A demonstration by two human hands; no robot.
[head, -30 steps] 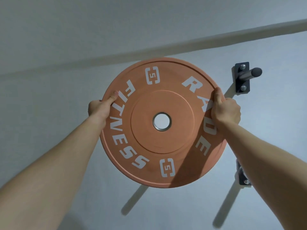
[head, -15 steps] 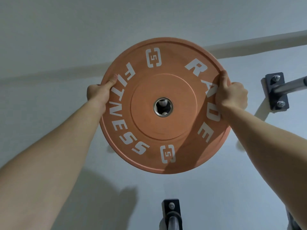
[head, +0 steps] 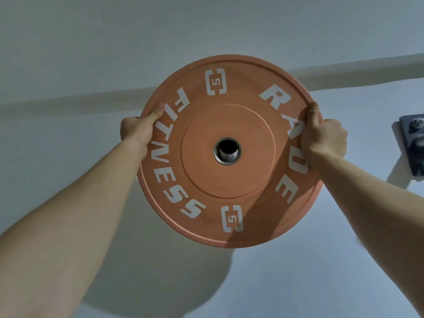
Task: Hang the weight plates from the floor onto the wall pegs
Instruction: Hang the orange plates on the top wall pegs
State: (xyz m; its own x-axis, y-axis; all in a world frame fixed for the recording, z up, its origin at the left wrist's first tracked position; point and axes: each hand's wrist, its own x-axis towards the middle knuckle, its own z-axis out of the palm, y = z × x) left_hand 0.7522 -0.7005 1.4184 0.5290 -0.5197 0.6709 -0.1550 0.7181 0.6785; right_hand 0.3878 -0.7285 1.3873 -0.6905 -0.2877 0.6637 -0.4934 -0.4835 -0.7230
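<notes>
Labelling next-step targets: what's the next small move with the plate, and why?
Probably push the orange plate straight toward the wall, along the peg. The peg's end shows inside the centre hole, sitting low in it, and the left hand and right hand both grip the rim.

This looks like a gym's plate-storage wall. An orange bumper plate (head: 229, 198) reads "RADE FITNESS". A dark, bolted peg bracket (head: 411, 143) is fixed to the plain pale wall (head: 68, 53).
</notes>
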